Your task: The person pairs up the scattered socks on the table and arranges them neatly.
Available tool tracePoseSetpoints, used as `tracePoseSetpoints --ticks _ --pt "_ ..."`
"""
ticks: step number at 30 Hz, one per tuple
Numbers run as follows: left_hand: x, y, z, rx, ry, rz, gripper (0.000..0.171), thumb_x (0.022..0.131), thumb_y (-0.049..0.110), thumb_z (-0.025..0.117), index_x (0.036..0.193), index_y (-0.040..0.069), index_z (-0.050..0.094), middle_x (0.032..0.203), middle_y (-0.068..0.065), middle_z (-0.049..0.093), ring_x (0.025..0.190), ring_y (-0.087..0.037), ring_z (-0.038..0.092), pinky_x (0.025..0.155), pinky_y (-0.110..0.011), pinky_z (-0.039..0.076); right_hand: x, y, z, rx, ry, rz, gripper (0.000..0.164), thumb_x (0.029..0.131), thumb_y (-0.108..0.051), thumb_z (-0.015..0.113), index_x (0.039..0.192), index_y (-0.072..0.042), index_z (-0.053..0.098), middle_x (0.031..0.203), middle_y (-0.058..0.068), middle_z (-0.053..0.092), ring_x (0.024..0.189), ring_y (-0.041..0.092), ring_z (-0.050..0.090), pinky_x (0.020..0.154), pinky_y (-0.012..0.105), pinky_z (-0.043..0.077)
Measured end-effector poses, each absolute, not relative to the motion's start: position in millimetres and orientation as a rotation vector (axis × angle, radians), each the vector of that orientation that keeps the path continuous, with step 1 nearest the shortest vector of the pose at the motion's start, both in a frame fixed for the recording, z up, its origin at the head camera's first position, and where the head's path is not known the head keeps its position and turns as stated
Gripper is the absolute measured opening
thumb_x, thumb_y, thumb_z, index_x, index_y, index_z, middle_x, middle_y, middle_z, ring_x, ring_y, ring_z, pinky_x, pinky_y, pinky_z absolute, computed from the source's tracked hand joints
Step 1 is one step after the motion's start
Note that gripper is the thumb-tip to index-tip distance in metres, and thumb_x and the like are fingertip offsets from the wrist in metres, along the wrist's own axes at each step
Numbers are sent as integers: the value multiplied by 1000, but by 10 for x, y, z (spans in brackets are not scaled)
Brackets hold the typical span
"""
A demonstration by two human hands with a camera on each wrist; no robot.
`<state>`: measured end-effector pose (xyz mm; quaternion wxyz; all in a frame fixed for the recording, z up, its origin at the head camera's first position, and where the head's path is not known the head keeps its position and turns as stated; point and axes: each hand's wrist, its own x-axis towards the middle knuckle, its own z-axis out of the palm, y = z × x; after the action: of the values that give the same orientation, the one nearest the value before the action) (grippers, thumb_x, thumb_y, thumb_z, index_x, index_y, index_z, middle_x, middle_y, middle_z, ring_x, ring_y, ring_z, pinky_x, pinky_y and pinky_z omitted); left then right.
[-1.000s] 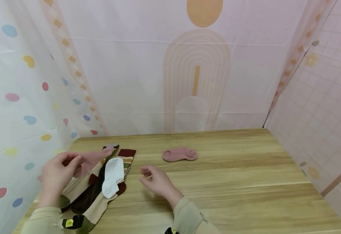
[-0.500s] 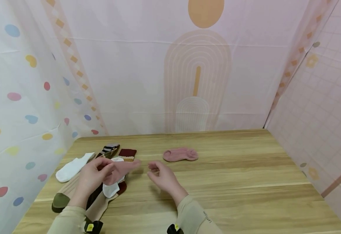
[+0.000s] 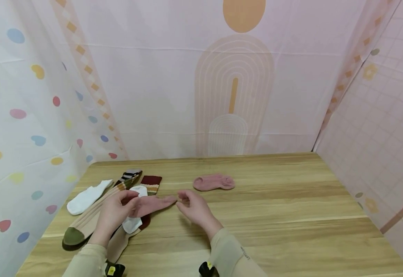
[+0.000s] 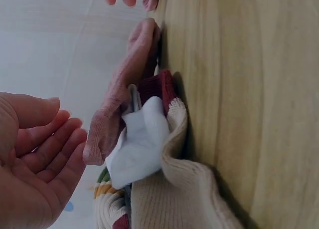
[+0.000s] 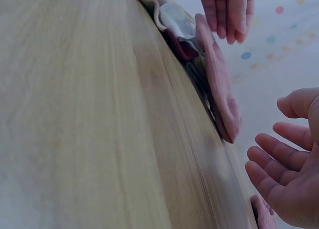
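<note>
A pink ankle sock (image 3: pixel 153 204) lies stretched across the right side of the sock pile. One end overlaps a white sock (image 4: pixel 144 139), and the other reaches toward my right hand (image 3: pixel 196 209). My left hand (image 3: pixel 116 211) is at the sock's left end, with thumb and fingers parted and nothing pinched between them in the left wrist view. The right hand's fingers are loosely bent and hold nothing, just beyond the sock's other end. A second pink ankle sock (image 3: pixel 213 182) lies flat farther back. My left hand and wrist hide part of the pile.
Left on the wooden table (image 3: pixel 291 215) lie another white sock (image 3: pixel 89 197), a beige sock with an olive toe (image 3: pixel 87 223), a black-and-grey striped sock end (image 3: pixel 129 176) and a maroon cuff (image 3: pixel 151 180). Patterned curtains (image 3: pixel 153 96) rise along the back and sides.
My left hand has carried the pink sock rightward from over the left white sock and let it go on the pile. The right hand has shifted slightly to the right.
</note>
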<state>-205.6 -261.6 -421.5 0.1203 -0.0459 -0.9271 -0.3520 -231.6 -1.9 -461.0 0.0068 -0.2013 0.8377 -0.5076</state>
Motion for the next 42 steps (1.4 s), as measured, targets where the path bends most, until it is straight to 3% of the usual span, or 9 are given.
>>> tracePoseSetpoints --ticks 8,14,20,25,32,36,42 --pt "-2006 -2648 -4195 -112 -2701 -1029 25 96 15 66 114 -3 68 105 -17 69 91 -29 65 70 -28 53 -2362 -95 -4552 -686 2786 -1332 34 97 -21 65 127 -6 63 124 8 65 116 23 59 98 35 47" --pt "-2014 -2699 -4208 -99 -2734 -944 26 94 12 68 113 -5 67 102 -18 69 90 -32 66 74 -40 54 -2381 -156 -4524 -791 2840 -1205 34 98 -23 64 128 -7 64 127 7 64 122 23 56 103 36 44" --pt "-2009 -2734 -4218 -59 -2832 -915 31 92 16 70 111 -8 67 96 -17 69 88 -32 65 71 -43 54 -2368 -204 -4529 -982 2863 -1031 32 97 -20 65 127 -9 66 123 2 66 119 17 57 103 29 42" --pt "-2006 -2742 -4223 -9 -2893 -917 34 92 23 70 108 -7 67 96 -17 69 88 -31 64 70 -43 53 -2347 -234 -4536 -1060 2857 -905 37 97 -22 65 131 -9 63 131 3 63 125 17 54 107 28 38" --pt "-2014 -2723 -4249 -39 -2892 -910 17 91 18 73 94 1 71 86 -7 69 77 -22 61 64 -35 48 -2331 -248 -4549 -1175 2865 -699 42 97 -23 65 137 -11 59 137 3 59 129 16 51 109 26 35" --pt "-2007 -2715 -4277 -78 -2870 -891 11 90 13 73 90 2 72 83 -5 68 72 -19 59 61 -34 47 -2300 -252 -4554 -1209 2861 -503 50 97 -26 64 144 -12 53 147 5 49 136 16 44 111 26 31" --pt "-1992 -2699 -4325 -87 -2852 -850 9 89 12 73 89 4 72 79 -2 68 67 -15 56 58 -32 45 -2272 -228 -4546 -1172 2884 -380 51 96 -29 66 144 -16 54 148 0 49 134 13 45 108 26 36"
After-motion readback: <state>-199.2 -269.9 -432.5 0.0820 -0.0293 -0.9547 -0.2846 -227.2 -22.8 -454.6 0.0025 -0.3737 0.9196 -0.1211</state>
